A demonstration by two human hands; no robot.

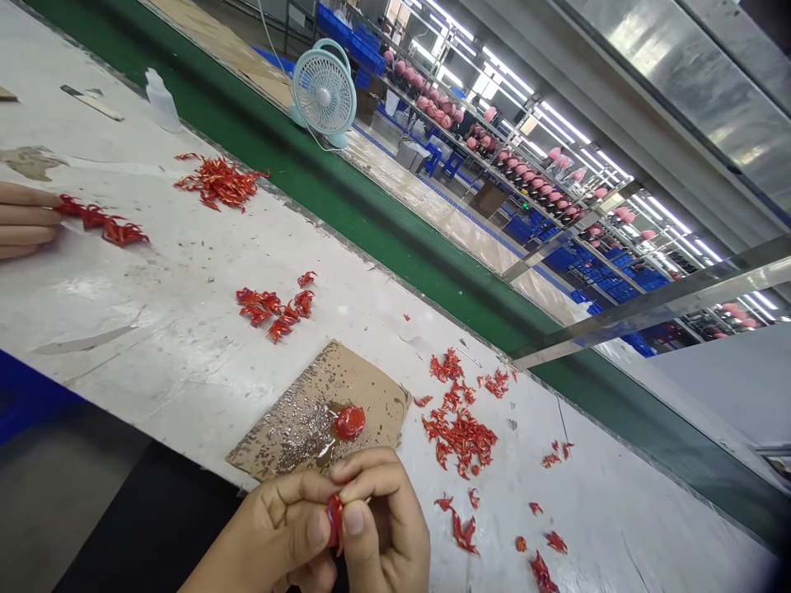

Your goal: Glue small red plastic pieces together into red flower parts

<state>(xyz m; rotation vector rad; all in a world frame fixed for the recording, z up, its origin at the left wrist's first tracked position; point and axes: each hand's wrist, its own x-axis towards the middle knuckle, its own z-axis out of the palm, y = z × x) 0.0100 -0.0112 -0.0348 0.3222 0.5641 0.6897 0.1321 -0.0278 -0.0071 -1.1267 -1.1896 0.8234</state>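
My left hand [265,531] and my right hand [386,519] meet at the bottom of the view, pinching a small red petal-like piece [334,523] with a bluish glint between their fingertips. Just above my fingers lies a square of brown cardboard [297,420], smeared with shiny glue and specks, and a glossy red blob [350,422] sits on it. Loose red petal-like pieces [459,436] are scattered to the right of my hands. More lie in small heaps further up the white table [124,288].
A co-worker's hand [25,220] at the left edge touches a row of red pieces [99,221]. A white plastic bottle [162,100] stands on the table's far side. Beyond it run a green belt [395,255], a pale blue fan [322,92], and shelves holding pink items.
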